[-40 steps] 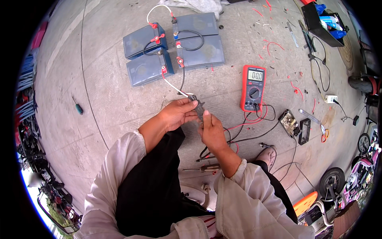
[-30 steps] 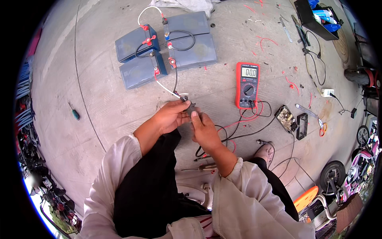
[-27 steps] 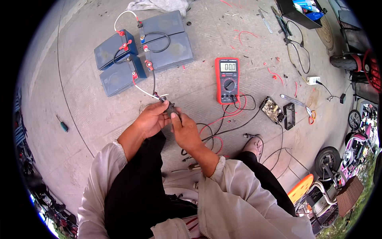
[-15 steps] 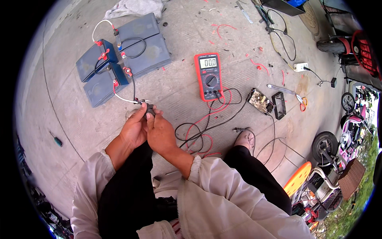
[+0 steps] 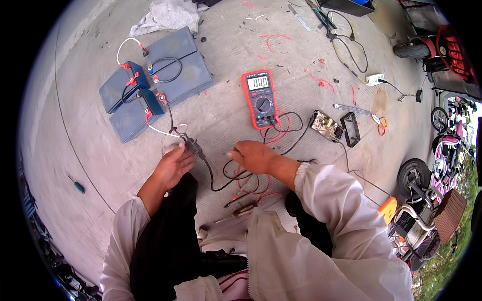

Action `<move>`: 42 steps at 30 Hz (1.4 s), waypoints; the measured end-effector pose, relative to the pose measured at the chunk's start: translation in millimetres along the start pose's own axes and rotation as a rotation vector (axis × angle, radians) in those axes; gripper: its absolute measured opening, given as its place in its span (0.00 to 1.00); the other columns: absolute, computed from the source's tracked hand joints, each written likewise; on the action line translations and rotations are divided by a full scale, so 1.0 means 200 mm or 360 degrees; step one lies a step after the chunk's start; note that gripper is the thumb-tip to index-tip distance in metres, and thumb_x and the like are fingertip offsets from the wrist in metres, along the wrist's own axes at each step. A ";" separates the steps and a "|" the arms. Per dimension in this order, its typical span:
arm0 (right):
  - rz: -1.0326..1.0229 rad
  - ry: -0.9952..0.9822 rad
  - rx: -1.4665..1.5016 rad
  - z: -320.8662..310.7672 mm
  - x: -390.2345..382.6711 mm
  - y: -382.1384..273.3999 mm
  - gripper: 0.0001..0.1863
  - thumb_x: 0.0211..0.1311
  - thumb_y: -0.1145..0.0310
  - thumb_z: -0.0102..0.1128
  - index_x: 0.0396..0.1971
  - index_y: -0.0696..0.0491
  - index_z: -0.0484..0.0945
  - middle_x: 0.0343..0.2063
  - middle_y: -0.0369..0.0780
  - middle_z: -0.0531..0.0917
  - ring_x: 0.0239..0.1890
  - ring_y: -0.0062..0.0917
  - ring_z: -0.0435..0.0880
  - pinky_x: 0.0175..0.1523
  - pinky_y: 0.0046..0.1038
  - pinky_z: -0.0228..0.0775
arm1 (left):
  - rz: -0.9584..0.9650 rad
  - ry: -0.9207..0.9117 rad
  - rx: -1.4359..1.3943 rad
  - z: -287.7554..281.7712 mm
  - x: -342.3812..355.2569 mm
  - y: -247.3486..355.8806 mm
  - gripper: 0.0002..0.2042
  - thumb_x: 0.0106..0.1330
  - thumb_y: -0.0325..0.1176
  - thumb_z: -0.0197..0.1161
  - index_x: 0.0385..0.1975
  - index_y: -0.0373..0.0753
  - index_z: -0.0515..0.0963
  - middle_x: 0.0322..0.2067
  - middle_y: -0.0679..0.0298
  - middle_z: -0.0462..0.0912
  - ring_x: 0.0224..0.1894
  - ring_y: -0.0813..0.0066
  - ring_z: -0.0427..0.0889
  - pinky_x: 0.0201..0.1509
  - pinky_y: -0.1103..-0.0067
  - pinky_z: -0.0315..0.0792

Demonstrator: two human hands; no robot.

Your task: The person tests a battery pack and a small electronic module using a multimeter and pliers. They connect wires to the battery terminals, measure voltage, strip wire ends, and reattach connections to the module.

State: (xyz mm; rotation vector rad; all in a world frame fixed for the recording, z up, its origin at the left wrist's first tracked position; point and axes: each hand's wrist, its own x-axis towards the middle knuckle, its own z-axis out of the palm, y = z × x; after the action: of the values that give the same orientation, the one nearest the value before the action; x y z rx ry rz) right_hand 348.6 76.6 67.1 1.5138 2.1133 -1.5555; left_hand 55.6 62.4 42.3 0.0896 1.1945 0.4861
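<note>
A dark plug-and-socket connector (image 5: 193, 146) joins the battery leads to a black cable. Beside its lower left side is my left hand (image 5: 171, 168), fingers apart, holding nothing; whether a fingertip touches the connector is unclear. To the right, apart from the connector, my right hand (image 5: 253, 156) is over the looped test leads with its fingers curled together. Anything inside them is hidden. The red multimeter (image 5: 261, 100) lies beyond that hand, its screen lit. Grey batteries (image 5: 188, 78), linked by white and black wires, lie at the far left.
An opened case with a circuit board (image 5: 325, 126) lies right of the multimeter, beside a black case half (image 5: 351, 129), tweezers (image 5: 351, 108) and orange-handled scissors (image 5: 382, 126). A white power strip (image 5: 375, 79), a grey cloth (image 5: 168, 17) and a screwdriver (image 5: 78, 187) are farther out.
Both hands were together around the connector. My right hand has come off it and moved right; my left hand has opened. The connector with its black cable now shows.
</note>
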 end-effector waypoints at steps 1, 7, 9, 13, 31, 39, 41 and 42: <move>0.0032 -0.0124 -0.0049 -0.11 -0.11 0.16 0.25 0.68 0.50 0.46 0.33 0.60 0.77 0.37 0.51 0.81 0.43 0.48 0.79 0.48 0.44 0.70 | -0.0091 0.0081 0.0052 -0.04 -0.03 0.01 0.24 0.70 0.49 0.55 0.55 0.34 0.70 0.51 0.55 0.76 0.55 0.65 0.74 0.59 0.68 0.67; 0.0909 -0.0118 -0.0674 -0.30 -0.78 0.83 0.20 0.55 0.57 0.65 0.45 0.53 0.79 0.48 0.47 0.76 0.54 0.43 0.75 0.55 0.40 0.71 | 0.0321 0.0447 0.0474 0.24 -0.59 0.30 0.21 0.70 0.42 0.55 0.54 0.31 0.71 0.50 0.53 0.78 0.52 0.65 0.77 0.59 0.72 0.70; 0.0905 -0.0027 -0.0701 -0.23 -0.88 0.98 0.20 0.54 0.60 0.66 0.45 0.53 0.78 0.48 0.46 0.75 0.55 0.41 0.73 0.57 0.38 0.68 | 0.0629 0.0497 0.0450 0.54 -0.90 0.41 0.18 0.70 0.41 0.55 0.50 0.33 0.73 0.44 0.58 0.80 0.47 0.70 0.79 0.55 0.76 0.72; 0.0631 0.0372 -0.0631 -0.17 -0.93 1.25 0.15 0.54 0.62 0.66 0.38 0.55 0.77 0.41 0.44 0.80 0.48 0.40 0.78 0.53 0.36 0.70 | 0.1235 0.0495 0.0403 1.13 -1.41 0.43 0.14 0.70 0.39 0.54 0.45 0.34 0.73 0.39 0.60 0.80 0.42 0.72 0.80 0.47 0.77 0.76; 0.1181 0.2270 -0.0243 -1.76 -1.48 2.29 0.10 0.56 0.65 0.62 0.36 0.53 0.84 0.28 0.46 0.85 0.30 0.37 0.84 0.38 0.33 0.75 | 0.0940 0.0310 0.1096 1.74 -0.88 0.22 0.15 0.72 0.36 0.52 0.50 0.30 0.71 0.36 0.60 0.76 0.36 0.76 0.74 0.42 0.81 0.68; 0.1391 0.2040 -0.0544 -2.28 -1.12 2.66 0.11 0.56 0.66 0.60 0.38 0.48 0.85 0.34 0.46 0.84 0.39 0.42 0.84 0.45 0.40 0.76 | 0.0751 0.0779 0.1019 2.03 -0.74 0.49 0.15 0.73 0.36 0.52 0.50 0.32 0.72 0.32 0.64 0.76 0.35 0.79 0.73 0.40 0.82 0.68; 0.1496 0.2052 -0.0521 -2.39 -1.04 2.73 0.11 0.56 0.67 0.60 0.39 0.47 0.84 0.36 0.45 0.84 0.40 0.41 0.84 0.45 0.40 0.76 | 0.0714 0.0880 0.0996 2.13 -0.73 0.56 0.15 0.73 0.36 0.52 0.50 0.32 0.72 0.32 0.65 0.76 0.34 0.79 0.72 0.40 0.82 0.68; 0.1532 0.2029 -0.0501 -2.42 -1.00 2.77 0.11 0.56 0.67 0.59 0.39 0.47 0.84 0.37 0.45 0.84 0.40 0.41 0.84 0.45 0.40 0.76 | 0.0699 0.0924 0.0983 2.13 -0.71 0.58 0.15 0.73 0.36 0.52 0.50 0.32 0.72 0.32 0.65 0.76 0.34 0.80 0.72 0.40 0.82 0.68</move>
State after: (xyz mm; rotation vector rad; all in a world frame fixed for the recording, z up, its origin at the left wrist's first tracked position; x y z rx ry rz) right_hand 1073.8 308.3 47.6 3.0408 1.2081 0.1774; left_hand 365.6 187.0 363.1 0.7975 1.8816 0.5245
